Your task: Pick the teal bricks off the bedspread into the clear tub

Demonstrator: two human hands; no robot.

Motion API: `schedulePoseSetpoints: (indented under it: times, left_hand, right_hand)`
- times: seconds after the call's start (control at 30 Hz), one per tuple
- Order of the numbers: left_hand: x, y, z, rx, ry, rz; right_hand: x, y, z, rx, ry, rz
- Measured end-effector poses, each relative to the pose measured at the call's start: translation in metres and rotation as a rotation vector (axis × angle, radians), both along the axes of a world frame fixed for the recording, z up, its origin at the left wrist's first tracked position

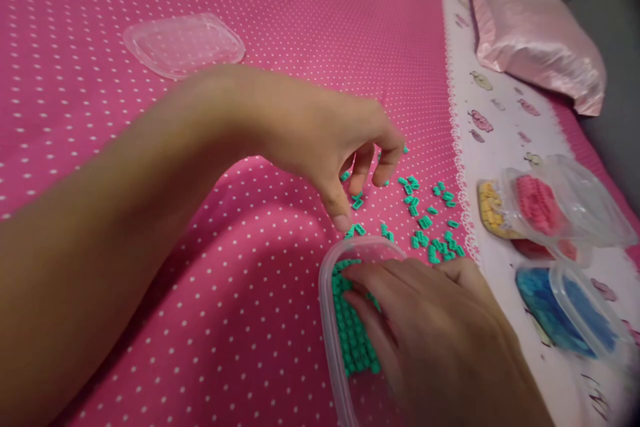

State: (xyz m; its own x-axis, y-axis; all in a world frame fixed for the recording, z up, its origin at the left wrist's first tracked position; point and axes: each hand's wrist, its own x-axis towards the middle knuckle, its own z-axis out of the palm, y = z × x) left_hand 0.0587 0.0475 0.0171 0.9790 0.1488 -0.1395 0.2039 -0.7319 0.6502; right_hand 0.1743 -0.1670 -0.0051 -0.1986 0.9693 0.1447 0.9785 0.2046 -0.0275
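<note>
My left hand (345, 140) hovers over small green toy bricks (425, 221) scattered on the pink polka-dot cloth. Its thumb and curled fingers are apart, and nothing shows between them. My right hand (430, 327) reaches into a clear plastic container (327, 300). Its thumb and index finger are close together at the top of a block of green bricks (353, 333) set in tight rows inside. Whatever lies between those fingertips is hidden. The hand covers the container's right side.
A clear lid (185, 43) lies on the cloth at upper left. Along the right stand a tub of blue pieces (540, 307), yellow pieces (493, 207) and pink pieces (537, 203) in clear containers. A shiny pink pillow (540, 33) rests at the upper right.
</note>
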Motion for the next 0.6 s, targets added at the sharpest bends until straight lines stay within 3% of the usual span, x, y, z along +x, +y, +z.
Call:
schedulePoseSetpoints:
  times: [0.6]
  left_hand:
    - [0.0011,-0.0017,0.0023,0.073,0.054,0.031]
  right_hand:
    - [-0.0016,0.0028,-0.0017,-0.016,0.004,0.012]
